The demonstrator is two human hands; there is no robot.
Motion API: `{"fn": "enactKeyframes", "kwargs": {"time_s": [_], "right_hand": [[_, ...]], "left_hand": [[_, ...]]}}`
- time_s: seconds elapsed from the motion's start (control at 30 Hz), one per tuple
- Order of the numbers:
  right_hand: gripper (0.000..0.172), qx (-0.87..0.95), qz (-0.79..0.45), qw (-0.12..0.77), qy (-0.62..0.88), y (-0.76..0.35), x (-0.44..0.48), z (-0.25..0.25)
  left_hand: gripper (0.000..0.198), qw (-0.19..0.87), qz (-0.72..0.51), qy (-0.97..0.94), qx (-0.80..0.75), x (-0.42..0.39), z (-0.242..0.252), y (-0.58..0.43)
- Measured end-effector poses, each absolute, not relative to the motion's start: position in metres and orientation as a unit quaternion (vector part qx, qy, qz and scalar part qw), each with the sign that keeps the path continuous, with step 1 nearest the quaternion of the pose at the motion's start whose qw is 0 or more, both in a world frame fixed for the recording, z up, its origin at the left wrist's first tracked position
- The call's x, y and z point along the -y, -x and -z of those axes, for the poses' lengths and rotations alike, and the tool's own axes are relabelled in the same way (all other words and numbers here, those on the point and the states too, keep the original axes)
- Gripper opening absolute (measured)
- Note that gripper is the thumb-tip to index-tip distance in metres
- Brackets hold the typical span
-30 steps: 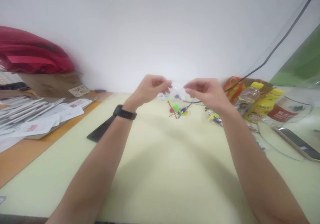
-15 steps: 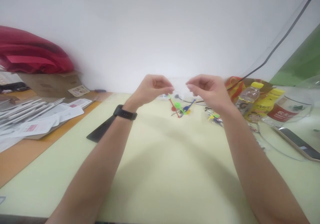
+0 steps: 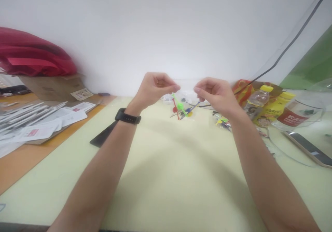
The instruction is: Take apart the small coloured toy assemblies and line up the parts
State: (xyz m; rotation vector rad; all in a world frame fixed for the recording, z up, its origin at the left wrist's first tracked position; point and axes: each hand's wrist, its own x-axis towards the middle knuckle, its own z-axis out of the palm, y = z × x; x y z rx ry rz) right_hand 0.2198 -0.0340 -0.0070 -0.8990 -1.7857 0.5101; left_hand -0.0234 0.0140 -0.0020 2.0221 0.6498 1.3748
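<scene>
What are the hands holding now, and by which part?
A clear bag of coloured picks, pinched at its upper edge: left hand at the left end, right hand at the right.

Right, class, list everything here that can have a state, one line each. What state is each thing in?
left hand: pinched shut on the clear bag's top edge
right hand: pinched shut on the clear bag's top edge
clear bag: held between both hands
coloured picks: bunched together, apparently inside the bag
yellow-capped bottle: capped, leaning
phone: lying flat on the table
</scene>
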Motion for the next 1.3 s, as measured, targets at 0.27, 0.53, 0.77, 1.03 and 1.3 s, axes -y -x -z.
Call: {"fn": "enactKeyframes", "kwargs": {"time_s": [0.27,0.53,0.77,1.03,1.3], "right_hand": [[0.032,0.731,-0.219,0.527,0.374,-0.2215,0.0349,0.008],[0.028,0.723,-0.248,0.531,0.366,-0.2285,0.0262,0.0131],[0.028,0.725,-0.25,0.527,0.366,-0.2245,0.0319,0.009],[0.032,0.722,-0.251,0.524,0.376,-0.2272,0.032,0.0095],[0.037,0.761,-0.277,0.463,0.362,-0.2217,0.0302,0.0119]], "left_hand": [[0.033,0.312,-0.501,-0.768,-0.249,-0.0152,0.0021,0.0268],[0.029,0.312,-0.499,-0.767,-0.255,-0.014,0.0027,0.0269],[0.027,0.321,-0.515,-0.757,-0.243,-0.0134,0.0018,0.0237],[0.03,0.307,-0.539,-0.747,-0.239,-0.0096,0.0009,0.0187],[0.031,0.308,-0.529,-0.755,-0.236,-0.0101,0.0001,0.0196]]}}
